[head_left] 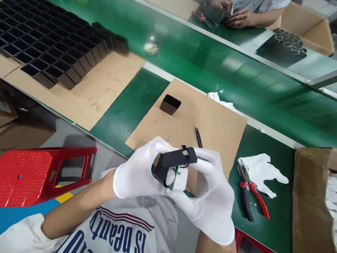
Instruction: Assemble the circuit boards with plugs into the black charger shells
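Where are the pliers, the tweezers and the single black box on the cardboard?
pliers [250, 192], head view, on the red handles.
tweezers [198, 136], head view, mid-shaft.
single black box [170, 104], head view, on its open rim.

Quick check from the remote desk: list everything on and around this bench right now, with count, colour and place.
Small black plastic part: one, held between both hands.
Open black square box: one, on the near cardboard sheet.
Black tweezers: one, same sheet.
Red-handled pliers: one, on green mat, right.
Loose white glove: one, beside pliers.
Black grid of boxes: many, far left.
Red plastic stool: one, floor left.
Co-worker's hands: across the belt.
Left hand, right hand: white gloves.
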`<state>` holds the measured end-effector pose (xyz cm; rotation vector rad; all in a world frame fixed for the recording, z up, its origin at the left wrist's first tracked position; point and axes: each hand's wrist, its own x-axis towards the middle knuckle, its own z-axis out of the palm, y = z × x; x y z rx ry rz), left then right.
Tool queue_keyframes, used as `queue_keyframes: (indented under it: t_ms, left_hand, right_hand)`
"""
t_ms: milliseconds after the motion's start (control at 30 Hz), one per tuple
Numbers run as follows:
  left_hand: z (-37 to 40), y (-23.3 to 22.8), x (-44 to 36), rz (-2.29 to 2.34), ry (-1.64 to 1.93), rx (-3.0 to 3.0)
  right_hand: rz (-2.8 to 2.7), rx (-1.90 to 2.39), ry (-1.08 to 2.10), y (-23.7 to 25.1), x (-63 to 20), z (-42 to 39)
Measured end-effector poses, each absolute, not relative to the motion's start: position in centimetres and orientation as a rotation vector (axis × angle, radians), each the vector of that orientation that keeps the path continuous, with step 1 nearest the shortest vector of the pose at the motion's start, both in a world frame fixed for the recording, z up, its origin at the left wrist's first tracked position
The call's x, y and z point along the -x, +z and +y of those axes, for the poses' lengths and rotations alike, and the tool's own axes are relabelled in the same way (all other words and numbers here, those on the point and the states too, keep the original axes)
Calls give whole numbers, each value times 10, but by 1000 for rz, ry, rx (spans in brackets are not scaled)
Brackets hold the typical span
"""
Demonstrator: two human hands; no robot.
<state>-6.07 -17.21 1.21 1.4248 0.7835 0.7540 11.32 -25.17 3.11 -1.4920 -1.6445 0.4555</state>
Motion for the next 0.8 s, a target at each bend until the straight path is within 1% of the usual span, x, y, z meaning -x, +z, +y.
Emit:
queue_keyframes:
  t_ms: [67,133,267,367,467,600,733,800]
  left_hand:
    - [-175,5,61,668,791,-1384]
    - [-177,1,61,655,801,-1348]
    - [-176,-1,65,752,816,-1426]
    - [-175,1,68,766,755,-1316]
    - [-176,2,71,837,734,-1211]
    - [-182,5,68,999,761,-1215]
    - [-187,6,65,1100,839,-1250]
    - [-187,4,65,1096,861,-1250]
  right_hand:
    - [-1665,1478,500,31,-114,-250]
    - [-1664,1480,502,31,-114,-251]
    - [-1606,1459,329,27,-109,-260]
    - [-1630,1393,241,24,-105,-266]
    - [-1776,1424,198,27,-98,-263]
    - [-1995,1410,178,32,-90,-247]
    - [-2057,1420,22,24,-89,-239]
    - [-2046,1386,-3,18,-90,-241]
